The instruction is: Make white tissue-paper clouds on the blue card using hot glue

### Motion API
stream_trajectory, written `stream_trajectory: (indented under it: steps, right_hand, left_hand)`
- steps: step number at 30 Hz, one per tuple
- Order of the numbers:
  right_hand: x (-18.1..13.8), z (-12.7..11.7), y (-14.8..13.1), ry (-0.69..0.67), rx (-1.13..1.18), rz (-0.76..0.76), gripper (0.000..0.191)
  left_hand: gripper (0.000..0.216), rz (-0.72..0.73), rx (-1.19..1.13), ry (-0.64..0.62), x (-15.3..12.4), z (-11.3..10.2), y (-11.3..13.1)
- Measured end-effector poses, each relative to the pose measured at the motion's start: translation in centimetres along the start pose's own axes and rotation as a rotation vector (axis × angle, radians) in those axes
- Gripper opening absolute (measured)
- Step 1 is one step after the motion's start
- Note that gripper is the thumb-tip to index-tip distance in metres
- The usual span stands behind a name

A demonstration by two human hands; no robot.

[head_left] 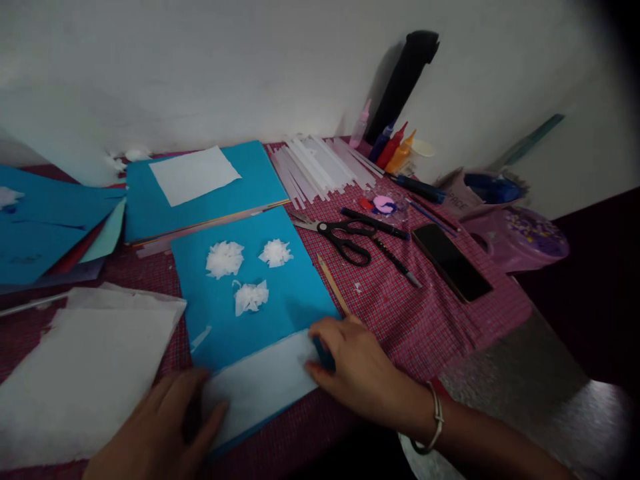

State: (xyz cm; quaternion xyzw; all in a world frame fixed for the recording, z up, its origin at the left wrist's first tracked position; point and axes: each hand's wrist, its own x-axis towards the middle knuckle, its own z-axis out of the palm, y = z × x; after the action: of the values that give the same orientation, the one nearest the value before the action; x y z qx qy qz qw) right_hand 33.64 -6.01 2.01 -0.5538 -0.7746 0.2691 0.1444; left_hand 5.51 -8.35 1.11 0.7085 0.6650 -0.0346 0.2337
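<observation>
A blue paper sheet [280,293] lies in front of me on the red checked cloth, with three white tissue flowers [225,259] on it. Across its near end lies a white tissue strip [263,383]. My right hand [355,370] presses on the strip's right end, fingers curled with their tips on the paper. My left hand [160,427] rests at the strip's left end, fingers stretched flat.
A stack of white tissue [80,373] sits at the left. Black scissors [345,240], pens, a wooden stick [333,283] and a phone [450,260] lie to the right. Paper strips [320,167], glue bottles [395,150] and more blue sheets [200,187] lie farther back.
</observation>
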Motion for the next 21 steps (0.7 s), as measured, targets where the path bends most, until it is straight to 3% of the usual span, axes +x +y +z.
stream_trajectory:
  steps: [3,7,12,21]
  right_hand:
    - [1.2,-1.4,-0.2,-0.053,-0.007,-0.055,0.038]
    - [2.9,-2.6,-1.2,-0.154,-0.174,-0.185,0.025]
    - [3.6,-2.3,-1.9,-0.219,-0.31,-0.231,0.014]
    - [2.8,-1.6,-2.4,-0.199,-0.379,-0.29,0.011]
  left_hand:
    - [0.046,0.136,0.023,0.088,0.6,-0.1,0.0]
    - [0.048,0.149,0.047,0.089,0.9,-0.2,0.6]
    - [0.049,0.142,0.059,0.11,0.8,-0.6,1.5]
    - [0.047,0.194,0.032,0.117,1.4,-1.2,1.4]
